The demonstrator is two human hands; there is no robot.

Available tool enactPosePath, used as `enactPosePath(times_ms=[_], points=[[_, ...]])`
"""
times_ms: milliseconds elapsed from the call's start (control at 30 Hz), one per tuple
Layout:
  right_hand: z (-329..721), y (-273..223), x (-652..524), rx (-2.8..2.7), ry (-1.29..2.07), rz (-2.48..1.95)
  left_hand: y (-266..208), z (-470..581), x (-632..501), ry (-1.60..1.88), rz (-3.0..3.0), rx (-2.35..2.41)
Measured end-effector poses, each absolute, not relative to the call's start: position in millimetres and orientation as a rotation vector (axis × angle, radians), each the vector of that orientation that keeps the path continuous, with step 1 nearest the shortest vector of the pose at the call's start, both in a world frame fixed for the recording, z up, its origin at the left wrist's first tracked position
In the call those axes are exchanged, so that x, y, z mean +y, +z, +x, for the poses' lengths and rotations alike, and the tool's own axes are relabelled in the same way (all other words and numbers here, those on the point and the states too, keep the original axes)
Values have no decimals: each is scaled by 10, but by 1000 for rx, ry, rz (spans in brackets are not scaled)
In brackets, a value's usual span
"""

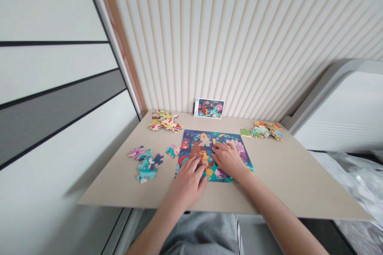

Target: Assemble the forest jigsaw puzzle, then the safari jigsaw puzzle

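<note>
A colourful jigsaw puzzle [218, 173], largely filled in, lies on the beige table. Pale gaps show in its upper middle and near its upper right. My left hand [189, 177] rests palm down over the lower left of the puzzle, fingers stretched out and apart. Across the puzzle's middle right lies my right hand [229, 160], its fingers extended with the tips near the upper-middle gap. I see no piece in either hand, though what lies under the right fingers is hidden. Left of the puzzle are several loose pieces [147, 170], with a small joined piece [172, 151] close to its edge.
A picture card [209, 108] of the same scene leans against the ribbed wall [209, 40] behind. Piles of pieces lie at the back left [165, 121] and back right [266, 130] of the table [287, 183]. Clear plastic wrapping [356, 183] lies beyond the right edge.
</note>
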State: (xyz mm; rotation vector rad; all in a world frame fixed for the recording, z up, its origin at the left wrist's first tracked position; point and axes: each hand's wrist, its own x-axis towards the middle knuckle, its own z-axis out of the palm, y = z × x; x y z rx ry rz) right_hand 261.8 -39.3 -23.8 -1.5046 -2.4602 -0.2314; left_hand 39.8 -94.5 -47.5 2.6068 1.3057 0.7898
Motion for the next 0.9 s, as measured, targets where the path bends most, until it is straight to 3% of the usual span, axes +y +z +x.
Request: enactPosePath(times_ms=[900], points=[[2804,-567,-145,-2035,316,-1523,-468,394,-944,757,2597,1316]])
